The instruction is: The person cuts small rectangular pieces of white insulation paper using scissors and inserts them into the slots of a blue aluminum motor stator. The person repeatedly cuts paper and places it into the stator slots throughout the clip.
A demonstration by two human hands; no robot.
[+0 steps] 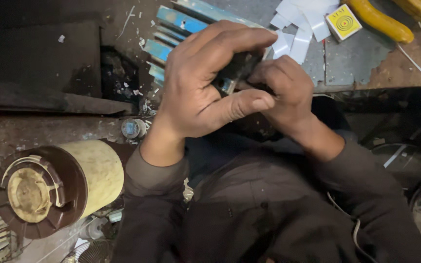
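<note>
My left hand (205, 83) is wrapped around a small dark object (237, 70) with a bit of shiny metal showing at its lower edge. My right hand (286, 90) presses against the same object from the right, fingers curled and pinching at it. Most of the object is hidden by both hands, so I cannot tell what it is. Both hands are held close over my lap, above my dark sleeves.
A yellow-and-brown cylinder (59, 182) lies at lower left. Blue metal strips (169, 34) lie behind my hands. White paper pieces (300, 24), a small yellow box (343, 22) and yellow curved tool handles (381, 22) rest on the worn bench top right.
</note>
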